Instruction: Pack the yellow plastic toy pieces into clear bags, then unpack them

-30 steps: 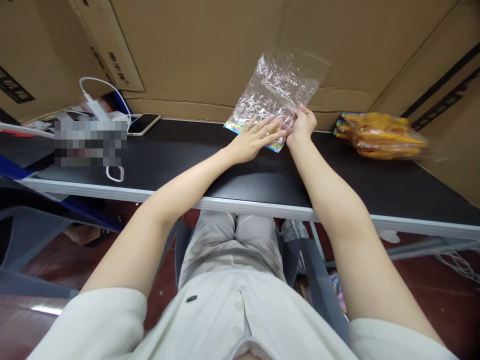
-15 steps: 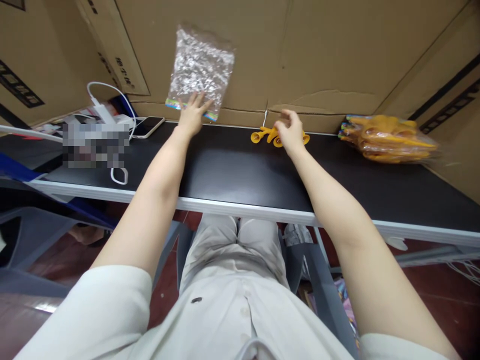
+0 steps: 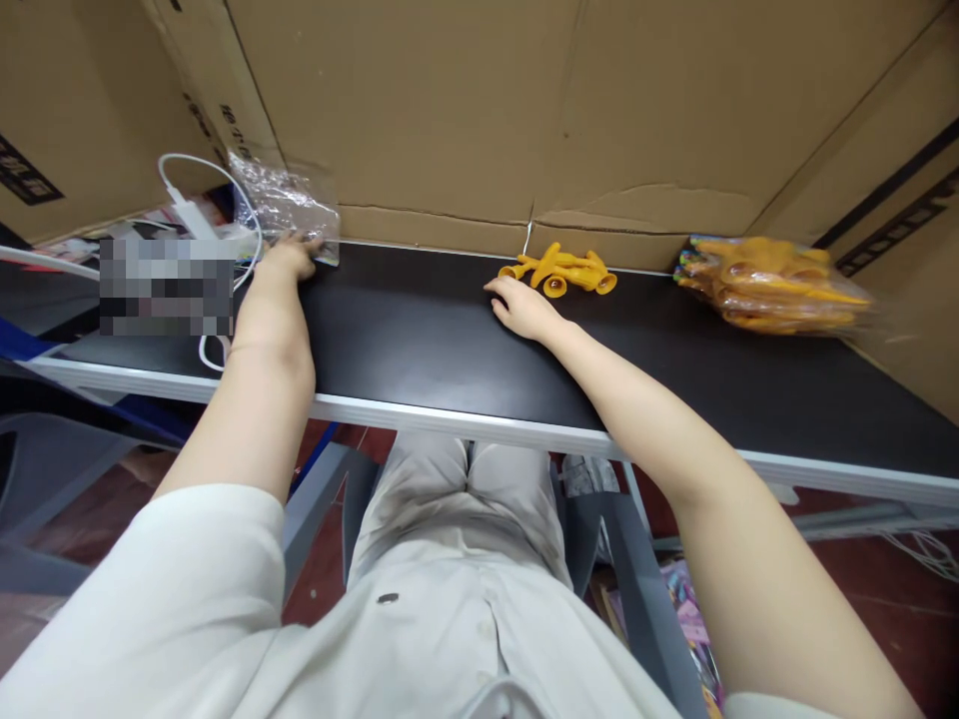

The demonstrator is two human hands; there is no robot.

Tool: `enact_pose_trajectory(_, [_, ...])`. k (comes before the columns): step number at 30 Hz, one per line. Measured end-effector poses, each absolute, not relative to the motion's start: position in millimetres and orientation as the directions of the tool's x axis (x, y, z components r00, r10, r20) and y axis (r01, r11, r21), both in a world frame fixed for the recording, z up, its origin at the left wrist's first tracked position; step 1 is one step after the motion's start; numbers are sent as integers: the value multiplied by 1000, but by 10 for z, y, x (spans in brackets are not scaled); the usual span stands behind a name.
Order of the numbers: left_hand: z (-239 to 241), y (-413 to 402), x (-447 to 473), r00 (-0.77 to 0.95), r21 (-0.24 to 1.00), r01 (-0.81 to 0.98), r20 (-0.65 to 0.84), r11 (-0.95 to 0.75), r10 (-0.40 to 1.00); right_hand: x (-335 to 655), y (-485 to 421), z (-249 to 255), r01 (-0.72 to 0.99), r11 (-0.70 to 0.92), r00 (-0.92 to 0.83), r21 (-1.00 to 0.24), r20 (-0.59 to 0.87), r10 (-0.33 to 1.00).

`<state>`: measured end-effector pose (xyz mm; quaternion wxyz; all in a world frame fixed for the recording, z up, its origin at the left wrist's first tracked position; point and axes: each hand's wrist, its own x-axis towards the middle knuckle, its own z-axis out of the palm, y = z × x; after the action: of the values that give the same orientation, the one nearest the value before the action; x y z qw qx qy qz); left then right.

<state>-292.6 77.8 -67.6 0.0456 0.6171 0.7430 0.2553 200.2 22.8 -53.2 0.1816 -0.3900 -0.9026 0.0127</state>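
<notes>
Cardboard wall (image 3: 450,110) behind black table (image 3: 420,340); white cable (image 3: 196,165) far left; packed yellow bundle (image 3: 771,280) far right.

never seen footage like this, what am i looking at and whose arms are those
No machine here: the camera sits on a person's head looking down, so both bare arms are theirs. They sit at a black table backed by cardboard boxes. The left hand touches a clear plastic bag at the far left, by a white cable; whether it grips it is unclear. The right hand lies open on the table, empty, just short of some small yellow plastic pieces. A wrapped pack of yellow items lies farther right.
</notes>
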Motion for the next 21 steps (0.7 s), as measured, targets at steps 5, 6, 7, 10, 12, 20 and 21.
enact_pose_trajectory(5, [-645, 870, -2952, -330, 443, 863, 126, 244, 936, 2003, 249, -542, 706, 689, -629, -163, 303, 716])
enact_pose_trajectory(6, [-646, 885, -2931, -335, 449, 859, 126, 248, 934, 2001, 250, -540, 708, 687, -627, -164, 300, 719])
enact_pose_trajectory(7, [-648, 899, -2907, -337, 451, 857, 128, 248, 933, 2000, 249, -537, 711, 684, -626, -163, 297, 721])
enact_pose_trajectory(10, [-648, 943, -2834, -350, 435, 862, 134, 262, 927, 1995, 248, -530, 719, 678, -623, -156, 290, 727])
enact_pose_trajectory(12, [-643, 987, -2810, -344, 425, 867, 127, 262, 930, 1993, 251, -530, 718, 678, -623, -155, 290, 726])
enact_pose_trajectory(20, [-783, 1255, -3054, -256, 592, 799, 175, 106, 951, 1992, 276, -545, 718, 677, -622, -159, 289, 728])
enact_pose_trajectory(21, [-806, 1256, -3080, -181, 595, 804, 235, 6, 955, 1991, 275, -543, 720, 676, -623, -156, 285, 729])
